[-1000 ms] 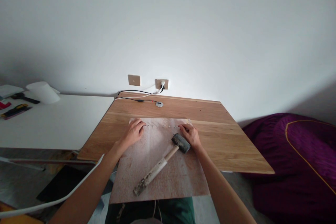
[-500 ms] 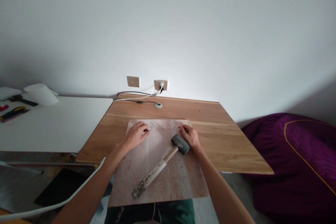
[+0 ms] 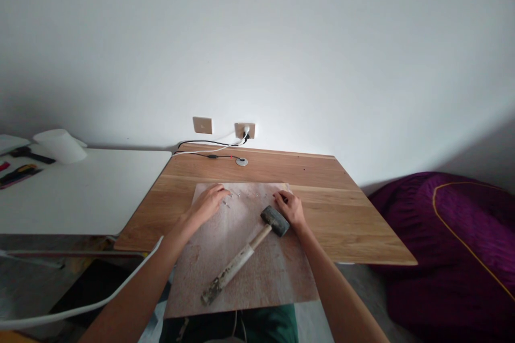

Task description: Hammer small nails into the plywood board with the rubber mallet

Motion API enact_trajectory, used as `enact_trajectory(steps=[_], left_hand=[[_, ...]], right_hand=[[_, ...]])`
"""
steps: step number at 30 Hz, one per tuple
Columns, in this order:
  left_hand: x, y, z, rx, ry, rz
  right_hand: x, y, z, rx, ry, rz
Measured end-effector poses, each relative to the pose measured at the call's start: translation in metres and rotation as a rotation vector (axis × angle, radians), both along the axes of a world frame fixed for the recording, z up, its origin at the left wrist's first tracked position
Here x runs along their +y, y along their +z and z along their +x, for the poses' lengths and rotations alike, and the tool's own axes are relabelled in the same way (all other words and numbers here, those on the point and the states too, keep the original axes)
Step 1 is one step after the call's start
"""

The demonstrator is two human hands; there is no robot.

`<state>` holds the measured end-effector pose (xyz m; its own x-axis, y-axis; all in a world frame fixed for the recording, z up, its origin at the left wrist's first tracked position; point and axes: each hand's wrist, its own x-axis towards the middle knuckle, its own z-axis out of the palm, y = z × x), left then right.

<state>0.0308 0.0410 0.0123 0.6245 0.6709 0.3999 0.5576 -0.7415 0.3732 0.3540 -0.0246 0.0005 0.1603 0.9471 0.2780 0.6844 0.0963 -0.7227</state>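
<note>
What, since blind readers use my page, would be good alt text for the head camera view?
A person's left hand and right hand are at the far part of a board, with small metal pieces between them and a mallet lying slantwise on the board. Beyond are a wooden table and a white wall.

I seem to be in a room at home, going by the plain pale wall (image 3: pixel 301 53), the gold-toned socket (image 3: pixel 238 128) just above the wooden tabletop's (image 3: pixel 341 220) far edge, and the purple, beanbag-like seat (image 3: pixel 414 246) beyond its right edge. The mallet (image 3: pixel 275 221) on the board (image 3: pixel 277 273) before me and the hand tools (image 3: pixel 18 174) on the white table (image 3: pixel 120 193) past the left edge add a workshop touch.
</note>
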Motion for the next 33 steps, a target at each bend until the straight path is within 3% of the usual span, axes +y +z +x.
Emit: enact_trajectory(steps=[12, 19, 26, 33], left_hand=[[-0.001, 0.017, 0.01, 0.061, 0.121, 0.071], [-0.017, 0.02, 0.021, 0.062, 0.025, 0.022], [-0.004, 0.009, 0.023, 0.055, -0.018, -0.023], [0.005, 0.019, 0.027, 0.266, -0.008, -0.026]], right_hand=[[0.0, 0.003, 0.0, 0.014, -0.011, -0.001], [-0.001, 0.001, -0.001, 0.028, -0.021, -0.003], [-0.001, 0.002, -0.001, 0.033, -0.03, -0.005], [-0.002, 0.003, -0.002, 0.037, -0.037, -0.024]])
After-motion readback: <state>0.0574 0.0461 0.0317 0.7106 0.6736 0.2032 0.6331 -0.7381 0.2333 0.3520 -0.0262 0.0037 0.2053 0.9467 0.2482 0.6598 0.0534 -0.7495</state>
